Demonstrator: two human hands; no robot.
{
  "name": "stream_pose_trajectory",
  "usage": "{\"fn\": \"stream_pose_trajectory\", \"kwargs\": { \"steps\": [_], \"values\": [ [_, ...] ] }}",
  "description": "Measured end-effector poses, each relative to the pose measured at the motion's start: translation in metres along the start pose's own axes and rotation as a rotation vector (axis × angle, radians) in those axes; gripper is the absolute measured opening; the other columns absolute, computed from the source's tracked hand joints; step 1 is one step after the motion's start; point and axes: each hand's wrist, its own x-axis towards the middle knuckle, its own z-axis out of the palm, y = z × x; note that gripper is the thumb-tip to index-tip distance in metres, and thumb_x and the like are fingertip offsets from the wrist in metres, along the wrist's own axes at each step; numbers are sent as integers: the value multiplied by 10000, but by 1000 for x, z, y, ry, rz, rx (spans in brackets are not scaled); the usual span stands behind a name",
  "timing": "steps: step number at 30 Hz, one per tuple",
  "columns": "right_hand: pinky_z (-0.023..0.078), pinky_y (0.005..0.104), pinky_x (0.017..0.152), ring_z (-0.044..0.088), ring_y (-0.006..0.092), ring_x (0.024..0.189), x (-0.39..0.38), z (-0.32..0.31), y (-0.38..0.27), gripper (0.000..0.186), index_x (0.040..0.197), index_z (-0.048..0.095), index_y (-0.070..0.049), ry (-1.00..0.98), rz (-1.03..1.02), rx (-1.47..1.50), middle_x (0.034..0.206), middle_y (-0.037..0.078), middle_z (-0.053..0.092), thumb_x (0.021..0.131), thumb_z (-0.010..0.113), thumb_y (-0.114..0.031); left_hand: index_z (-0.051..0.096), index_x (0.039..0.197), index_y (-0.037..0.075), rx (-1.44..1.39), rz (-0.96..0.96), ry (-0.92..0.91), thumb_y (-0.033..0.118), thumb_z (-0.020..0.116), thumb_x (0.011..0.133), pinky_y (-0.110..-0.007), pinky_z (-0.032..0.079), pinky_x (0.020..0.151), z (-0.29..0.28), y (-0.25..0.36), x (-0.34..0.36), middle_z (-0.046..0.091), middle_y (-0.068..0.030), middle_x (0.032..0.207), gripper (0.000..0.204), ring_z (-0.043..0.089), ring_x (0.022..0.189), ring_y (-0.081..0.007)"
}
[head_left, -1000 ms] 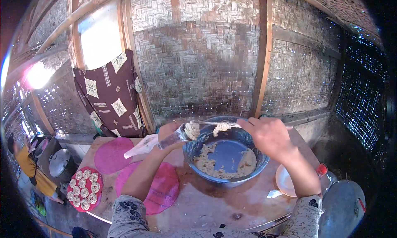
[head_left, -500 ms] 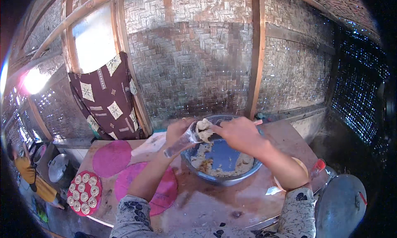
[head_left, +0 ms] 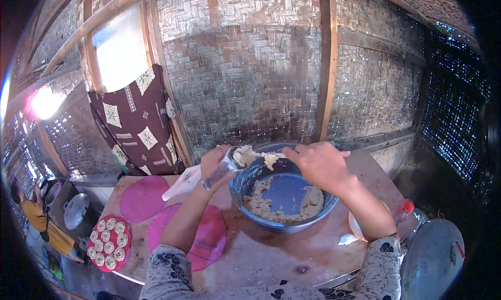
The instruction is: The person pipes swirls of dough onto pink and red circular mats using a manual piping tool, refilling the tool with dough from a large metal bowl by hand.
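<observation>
My left hand [head_left: 213,164] grips a clear plastic tube [head_left: 219,176] filled at its top with pale dough, with a whitish plastic piece [head_left: 182,181] behind that hand. My right hand [head_left: 326,169] holds a spoon-like utensil [head_left: 344,153] whose working end carries pale dough [head_left: 270,160] beside the tube's opening. Beneath both hands is a blue basin [head_left: 284,225], with more dough smeared round its bottom and sides.
Pink round mats [head_left: 141,196] lie left on the wooden table [head_left: 292,258]; a red one [head_left: 107,266] holds several rosette-shaped pieces. A small bowl, red container [head_left: 404,210] and large metal lid [head_left: 430,261] are right. At far left a person [head_left: 39,219] stands beside a pot [head_left: 78,211].
Since half a second ago my right hand has moved right, drawing the utensil's doughy end away from the tube's mouth. My left hand and tube have shifted slightly left and up.
</observation>
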Motion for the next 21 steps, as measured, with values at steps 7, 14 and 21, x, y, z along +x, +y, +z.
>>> {"fn": "stream_pose_trajectory", "kwargs": {
  "steps": [7, 14, 21],
  "values": [
    [486, 336, 560, 630, 221, 681, -2, 28, -22, 295, 1026, 568, -79, -101, -41, 11, 729, 69, 582, 736, 519, -79, 562, 1068, 93, -62, 312, 65, 464, 646, 651, -383, 472, 667, 17, 12, 0, 609, -113, 831, 565, 598, 795, -311],
    [479, 336, 541, 619, 219, 638, -24, 10, 9, 292, 1003, 582, -79, 37, 156, -34, 688, 73, 579, 717, 524, -65, 605, 1027, 96, -8, -8, -6, 425, 650, 729, -277, 448, 860, 37, -45, 4, 625, -46, 1012, 446, 583, 950, -189],
    [478, 328, 542, 615, 217, 638, -8, -6, -2, 268, 977, 588, -93, 29, 62, -25, 689, 54, 582, 716, 529, -77, 592, 1013, 54, -651, -60, 60, 254, 779, 592, -282, 475, 793, 33, -28, -3, 640, -68, 904, 502, 618, 874, -162]
  ]
}}
